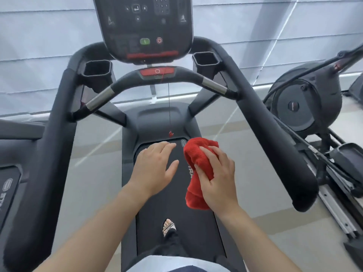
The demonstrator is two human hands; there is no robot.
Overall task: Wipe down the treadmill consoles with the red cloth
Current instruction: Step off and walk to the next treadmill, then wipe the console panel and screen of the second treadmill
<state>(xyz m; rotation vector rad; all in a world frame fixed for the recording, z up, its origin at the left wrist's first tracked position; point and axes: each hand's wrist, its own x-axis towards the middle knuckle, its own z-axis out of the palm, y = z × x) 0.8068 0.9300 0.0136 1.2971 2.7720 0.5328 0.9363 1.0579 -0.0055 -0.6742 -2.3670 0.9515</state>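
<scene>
I stand on a black treadmill, its console (145, 26) high at the top centre with a green and a red button on its lower face. My right hand (218, 177) grips a bunched red cloth (198, 154) in the air above the belt, well below the console. My left hand (155, 165) hovers just left of the cloth, palm down, fingers relaxed and holding nothing. Neither hand touches the console.
A curved front handlebar (121, 85) with a red stop button crosses below the console, flanked by two cup holders (97, 70). Long side rails (275, 124) run on both sides. A red safety cord hangs at centre. An elliptical machine (306, 103) stands right; another treadmill (9, 185) left.
</scene>
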